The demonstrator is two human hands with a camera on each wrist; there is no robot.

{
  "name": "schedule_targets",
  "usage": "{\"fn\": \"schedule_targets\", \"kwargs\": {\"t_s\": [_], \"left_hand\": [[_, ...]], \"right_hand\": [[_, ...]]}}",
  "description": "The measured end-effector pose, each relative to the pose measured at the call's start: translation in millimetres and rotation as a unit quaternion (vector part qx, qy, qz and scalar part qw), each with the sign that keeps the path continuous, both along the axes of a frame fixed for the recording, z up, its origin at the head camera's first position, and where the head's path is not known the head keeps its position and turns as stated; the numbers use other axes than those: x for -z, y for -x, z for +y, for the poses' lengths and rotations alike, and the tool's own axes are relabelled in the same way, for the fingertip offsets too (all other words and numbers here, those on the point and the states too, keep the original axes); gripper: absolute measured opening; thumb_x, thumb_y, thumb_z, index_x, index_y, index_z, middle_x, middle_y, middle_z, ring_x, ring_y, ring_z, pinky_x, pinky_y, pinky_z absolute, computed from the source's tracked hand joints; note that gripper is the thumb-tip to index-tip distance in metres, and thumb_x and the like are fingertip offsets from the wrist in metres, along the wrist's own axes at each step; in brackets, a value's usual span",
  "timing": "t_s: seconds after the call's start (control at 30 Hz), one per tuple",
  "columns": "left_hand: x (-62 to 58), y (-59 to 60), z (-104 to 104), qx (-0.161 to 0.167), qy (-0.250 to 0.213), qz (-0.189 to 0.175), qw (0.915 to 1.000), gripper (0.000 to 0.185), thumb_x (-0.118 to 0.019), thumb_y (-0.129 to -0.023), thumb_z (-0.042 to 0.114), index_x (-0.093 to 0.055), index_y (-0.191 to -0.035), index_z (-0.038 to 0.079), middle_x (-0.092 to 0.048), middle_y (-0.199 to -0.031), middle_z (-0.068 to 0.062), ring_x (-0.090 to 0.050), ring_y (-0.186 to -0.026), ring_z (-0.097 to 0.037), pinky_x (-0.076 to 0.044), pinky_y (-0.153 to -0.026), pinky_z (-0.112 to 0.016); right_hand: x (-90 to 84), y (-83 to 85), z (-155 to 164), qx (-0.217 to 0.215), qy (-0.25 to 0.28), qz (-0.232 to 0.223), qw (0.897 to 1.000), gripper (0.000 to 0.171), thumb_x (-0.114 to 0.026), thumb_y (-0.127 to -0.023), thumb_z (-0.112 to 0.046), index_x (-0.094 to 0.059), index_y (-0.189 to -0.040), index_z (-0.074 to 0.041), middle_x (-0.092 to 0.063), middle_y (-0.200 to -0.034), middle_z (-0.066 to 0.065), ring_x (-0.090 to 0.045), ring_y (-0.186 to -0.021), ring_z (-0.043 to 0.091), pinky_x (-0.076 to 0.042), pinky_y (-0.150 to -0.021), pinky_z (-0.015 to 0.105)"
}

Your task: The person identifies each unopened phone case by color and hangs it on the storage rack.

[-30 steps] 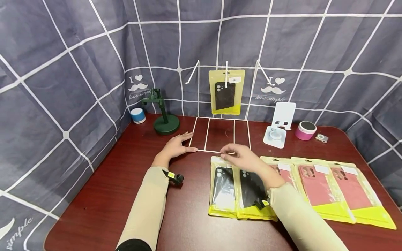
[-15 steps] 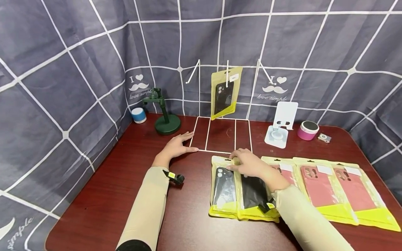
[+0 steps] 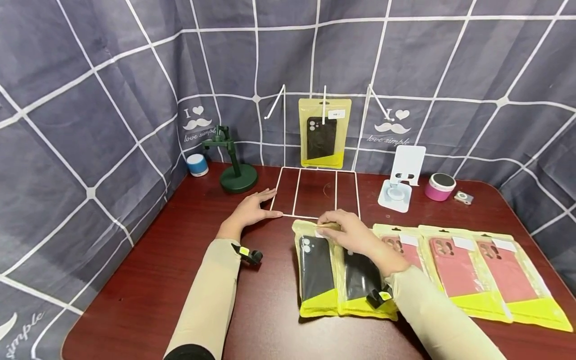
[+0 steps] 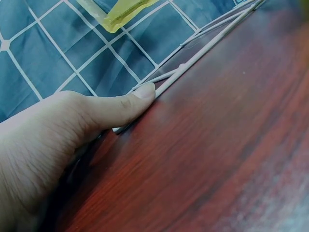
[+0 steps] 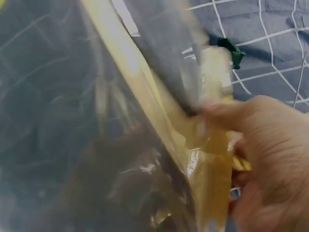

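Red-brown table (image 3: 148, 280): right hand (image 3: 348, 234) pinches black-case packet (image 3: 315, 267) top; left hand (image 3: 249, 211) flat, fingers straight, touching white wire rack (image 3: 315, 194).

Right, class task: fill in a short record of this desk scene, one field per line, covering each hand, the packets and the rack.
left hand: flat on the table, thumb against the base of the white wire rack
right hand: pinching the top of a black phone-case packet
beside it: second black packet lying flat
pink packets: in a row to the right
on the rack: one black case packet hanging
also there: green stand, white phone stand
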State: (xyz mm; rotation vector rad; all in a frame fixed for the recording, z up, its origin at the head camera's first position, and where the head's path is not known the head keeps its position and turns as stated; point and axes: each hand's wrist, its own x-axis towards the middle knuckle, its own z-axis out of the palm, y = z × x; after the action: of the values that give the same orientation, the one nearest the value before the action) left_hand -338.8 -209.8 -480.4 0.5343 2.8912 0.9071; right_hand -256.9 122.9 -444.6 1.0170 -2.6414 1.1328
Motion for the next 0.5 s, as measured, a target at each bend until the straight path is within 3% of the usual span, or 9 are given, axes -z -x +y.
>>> {"fn": "schedule_targets", "kwargs": {"t_s": [0.2,0.33,0.43,0.5], "left_hand": [[-1.0,0.0,0.0,-0.004,0.005,0.001,1.0000,0.096,-0.070,-0.077,0.074,-0.039,-0.156,0.029,-0.030,-0.163,0.000,-0.022,-0.150,-0.037,-0.021,-0.121,-0.052],[-0.2,-1.6,-0.2,-0.004,0.016,-0.002,0.9999,0.095,-0.069,-0.078,0.074,-0.038,-0.157,0.030,-0.029,-0.164,0.000,-0.021,-0.151,-0.037,-0.020,-0.121,-0.052],[-0.6,-1.7,-0.3,-0.003,0.011,0.000,0.9999,0.096,-0.069,-0.078,0.074,-0.039,-0.156,0.029,-0.029,-0.164,0.000,-0.022,-0.150,-0.037,-0.021,-0.120,-0.052],[-0.5,-1.4,-0.2,-0.003,0.005,0.001,1.0000,0.096,-0.070,-0.077,0.074,-0.039,-0.156,0.029,-0.030,-0.164,0.000,-0.022,-0.150,-0.038,-0.021,-0.120,-0.053]], "right_hand": [[-10.5,-4.3,-4.4,-0.008,0.069,-0.003,0.998,0.015,-0.069,-0.098,-0.021,-0.070,-0.112,-0.028,-0.071,-0.106,-0.011,-0.067,-0.091,0.010,-0.055,-0.077,0.034],[-11.4,-6.1,-2.9,-0.016,0.085,-0.067,0.994,0.022,-0.066,-0.098,-0.013,-0.068,-0.117,-0.024,-0.071,-0.107,-0.005,-0.065,-0.084,0.014,-0.054,-0.072,0.031],[-14.1,-4.9,-1.5,0.002,0.137,-0.140,0.981,0.021,-0.069,-0.096,-0.013,-0.068,-0.117,-0.019,-0.072,-0.096,0.002,-0.064,-0.077,0.017,-0.054,-0.066,0.029],[-17.6,-3.5,0.3,0.019,0.186,-0.192,0.964,0.022,-0.072,-0.095,-0.016,-0.067,-0.116,-0.015,-0.072,-0.090,0.005,-0.065,-0.075,0.017,-0.055,-0.065,0.030]]}}
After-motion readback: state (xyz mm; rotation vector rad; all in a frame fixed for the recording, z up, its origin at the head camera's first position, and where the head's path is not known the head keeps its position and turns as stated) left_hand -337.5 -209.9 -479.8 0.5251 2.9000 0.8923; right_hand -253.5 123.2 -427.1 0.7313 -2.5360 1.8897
